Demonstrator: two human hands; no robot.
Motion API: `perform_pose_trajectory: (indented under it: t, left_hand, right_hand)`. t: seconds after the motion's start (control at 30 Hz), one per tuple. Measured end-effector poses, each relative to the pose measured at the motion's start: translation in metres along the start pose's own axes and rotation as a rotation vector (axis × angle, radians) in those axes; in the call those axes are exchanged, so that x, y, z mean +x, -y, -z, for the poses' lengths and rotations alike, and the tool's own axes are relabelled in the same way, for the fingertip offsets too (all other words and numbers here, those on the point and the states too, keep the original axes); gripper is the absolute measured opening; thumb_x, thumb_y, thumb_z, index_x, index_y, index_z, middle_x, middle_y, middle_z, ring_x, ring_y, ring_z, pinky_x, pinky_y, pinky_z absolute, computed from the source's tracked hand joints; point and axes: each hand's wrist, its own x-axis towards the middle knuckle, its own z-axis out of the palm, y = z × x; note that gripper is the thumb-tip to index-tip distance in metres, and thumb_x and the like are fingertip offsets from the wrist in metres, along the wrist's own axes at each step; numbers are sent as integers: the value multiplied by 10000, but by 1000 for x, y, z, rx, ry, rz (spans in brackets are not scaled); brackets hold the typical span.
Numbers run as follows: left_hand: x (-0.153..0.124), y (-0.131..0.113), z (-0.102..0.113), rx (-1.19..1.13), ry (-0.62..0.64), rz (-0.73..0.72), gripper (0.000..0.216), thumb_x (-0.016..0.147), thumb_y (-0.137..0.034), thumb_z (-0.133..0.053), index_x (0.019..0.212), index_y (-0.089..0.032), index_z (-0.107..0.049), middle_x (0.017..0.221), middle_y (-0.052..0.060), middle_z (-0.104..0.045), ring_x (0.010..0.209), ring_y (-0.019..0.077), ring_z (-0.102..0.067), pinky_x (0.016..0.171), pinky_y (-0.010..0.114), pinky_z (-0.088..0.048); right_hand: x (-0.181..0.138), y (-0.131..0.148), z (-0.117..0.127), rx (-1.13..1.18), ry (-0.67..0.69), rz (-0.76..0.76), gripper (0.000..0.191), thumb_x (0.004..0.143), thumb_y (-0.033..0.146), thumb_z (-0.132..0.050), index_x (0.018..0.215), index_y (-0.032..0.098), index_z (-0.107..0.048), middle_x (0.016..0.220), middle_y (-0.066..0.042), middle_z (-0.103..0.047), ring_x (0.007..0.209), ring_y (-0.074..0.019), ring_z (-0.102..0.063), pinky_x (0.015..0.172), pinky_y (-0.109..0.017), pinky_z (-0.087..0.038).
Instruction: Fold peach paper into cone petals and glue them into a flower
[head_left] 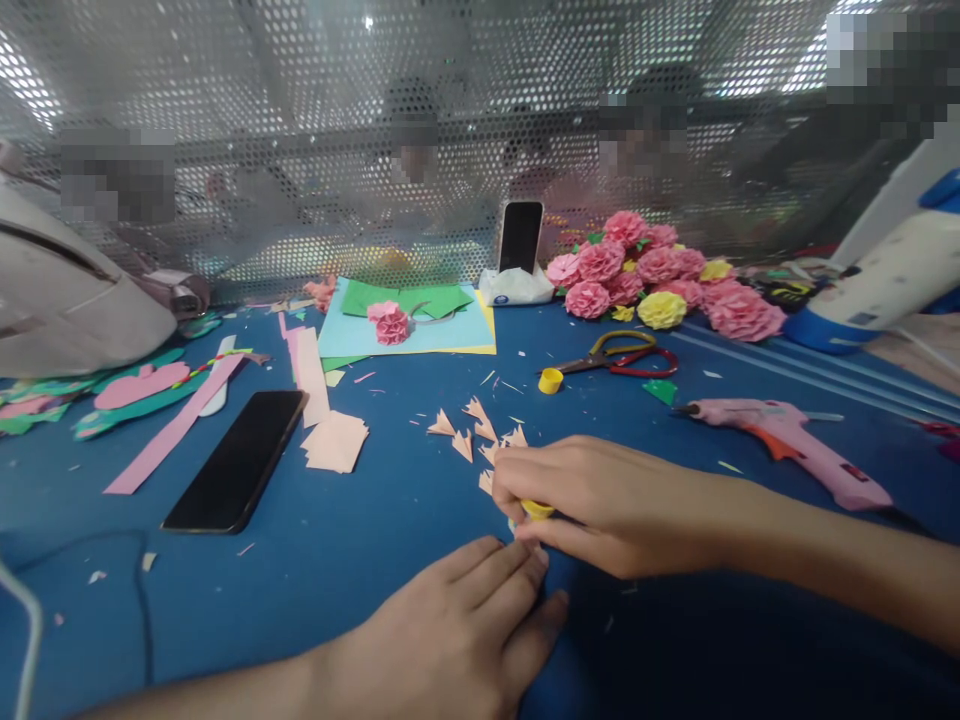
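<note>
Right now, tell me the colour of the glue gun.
The glue gun is pink with an orange trigger; head view.

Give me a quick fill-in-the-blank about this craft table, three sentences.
The right hand pinches a small piece that is ____.
The glue gun nearest the right forearm is ____.
The left hand lies flat on the ____ table top.
Missing words: yellow, pink, blue.
</note>
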Motion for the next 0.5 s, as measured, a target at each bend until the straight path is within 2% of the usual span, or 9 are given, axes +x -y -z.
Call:
perform_pose_trajectory:
  t: [0.5]
  left_hand:
    - [-1, 0, 1, 1, 20, 1, 369, 932, -242, -482, 1241, -80, -601, 1220, 151, -679, 1150, 293, -633, 995, 397, -506]
  right_hand:
    - [-3, 0, 1, -17, 4, -13, 46, 934, 159, -521, 952, 194, -496, 901, 1, -563, 728, -140, -510, 632, -248, -299]
